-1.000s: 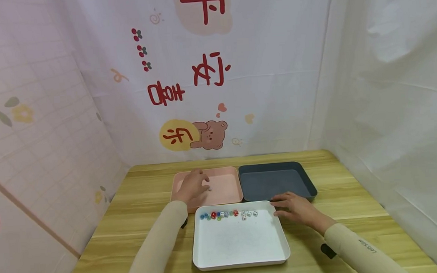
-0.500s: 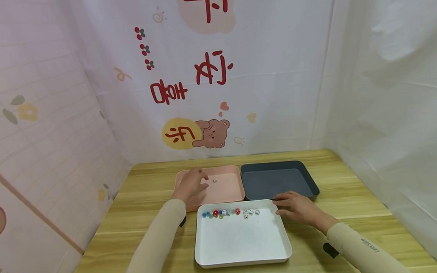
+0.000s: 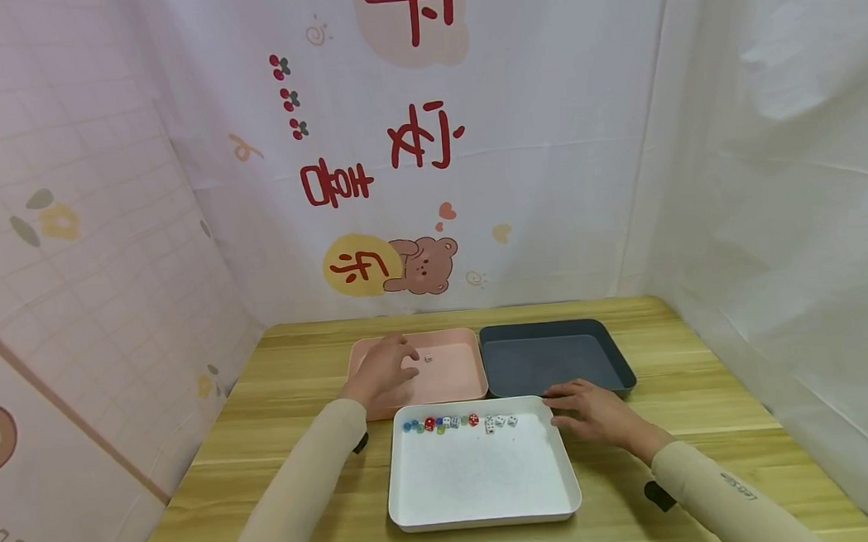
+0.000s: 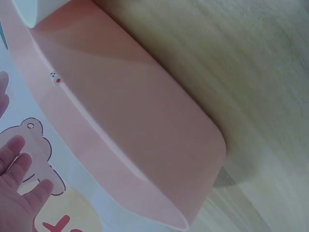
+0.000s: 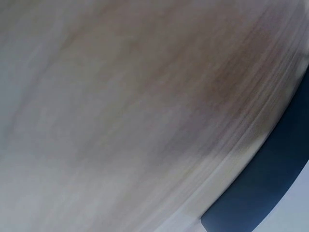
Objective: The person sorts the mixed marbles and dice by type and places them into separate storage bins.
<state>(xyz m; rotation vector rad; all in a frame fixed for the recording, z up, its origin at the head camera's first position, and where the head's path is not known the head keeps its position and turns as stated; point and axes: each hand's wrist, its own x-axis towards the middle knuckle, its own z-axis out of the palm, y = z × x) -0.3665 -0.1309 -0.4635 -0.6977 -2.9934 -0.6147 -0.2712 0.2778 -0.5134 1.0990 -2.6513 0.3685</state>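
Observation:
My left hand (image 3: 383, 367) hovers over the left part of a pink tray (image 3: 452, 386), its fingers loosely spread and holding nothing. Just beyond the fingertips, a small white die (image 3: 428, 358) lies in that tray; the left wrist view shows red and blue pips on the die (image 4: 55, 78), close to the tray wall. My right hand (image 3: 590, 409) is at the far right corner of a white tray (image 3: 484, 483), with relaxed fingers right at the rim. Along the white tray's far side sit several white dice (image 3: 500, 422), red dice (image 3: 474, 419) and blue translucent beads (image 3: 411, 426).
A dark blue-grey tray (image 3: 551, 359) stands right of the pink one, behind the white tray. All three rest on a wooden table (image 3: 680, 388). A printed white curtain (image 3: 547, 173) hangs behind the table and along both sides.
The die has left my left fingertips and moved toward the back of the pink tray, where it now lies. My right hand has stayed at the white tray's corner. The head view shifted slightly.

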